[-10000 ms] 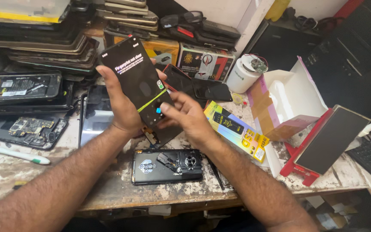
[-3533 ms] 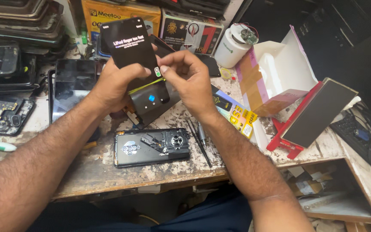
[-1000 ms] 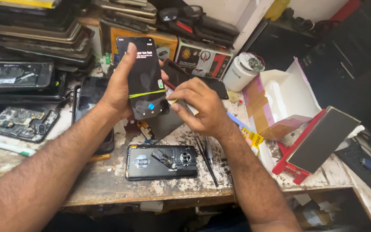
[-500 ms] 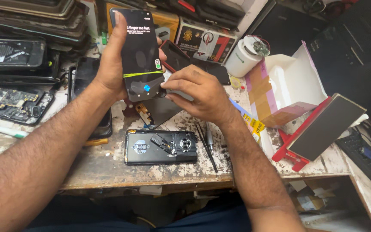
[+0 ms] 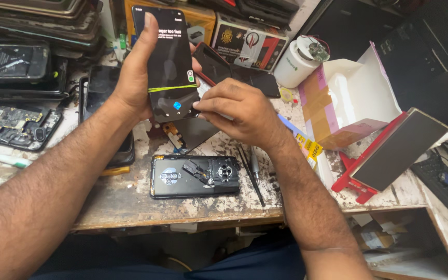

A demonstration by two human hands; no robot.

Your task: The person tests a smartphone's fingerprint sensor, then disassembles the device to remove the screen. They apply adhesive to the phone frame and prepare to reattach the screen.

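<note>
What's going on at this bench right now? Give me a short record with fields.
Left hand: holds a lit phone screen upright
Right hand: fingertips at the screen's lower edge
Below the hands: opened phone lying flat on the workbench
Beside it: tweezers
Right side: white bottle, red stand

Worn wooden bench (image 5: 130,202): opened phone (image 5: 195,176), tweezers (image 5: 250,173), circuit board (image 5: 14,124), white bottle (image 5: 299,62), red stand (image 5: 390,153).

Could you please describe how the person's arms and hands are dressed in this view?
Both forearms are bare and hairy as far as the picture shows, with no sleeves in view. The left hand and right hand wear no gloves, and no rings, watch or wristband can be seen. The nails are short.
</note>
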